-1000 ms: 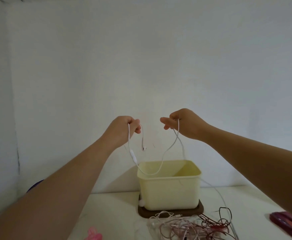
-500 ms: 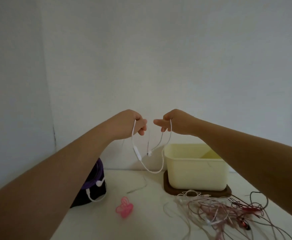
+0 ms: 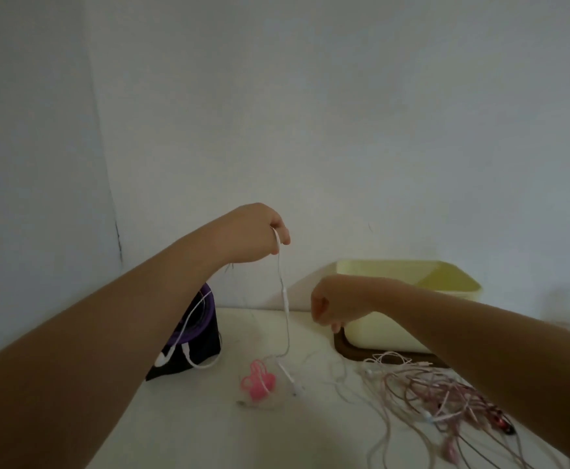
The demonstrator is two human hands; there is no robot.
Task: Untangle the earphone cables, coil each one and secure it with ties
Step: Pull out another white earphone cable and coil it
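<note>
The left hand is raised at the centre of the frame, its grip pinched on the top of a white earphone cable. The cable hangs almost straight down from the fingers (a thicker inline control shows partway along it). It reaches the pale bench, where its lower end lies just right of a small pink looped piece. The right hand sits lower and to the right of the hanging cable, apart from it. Its fingers are curled inward, and whether they pinch a thin strand or nothing I cannot tell. Behind that hand stands a pale yellow tub on a dark brown tray, at centre right against the wall. In front of the tray, toward the lower right, a loose tangle of pinkish and dark cables sprawls over the bench, some strands trailing to the bottom edge. At left of centre, partly behind the left forearm, is a black and purple bag with a pair of white earbuds draped over its front.
</note>
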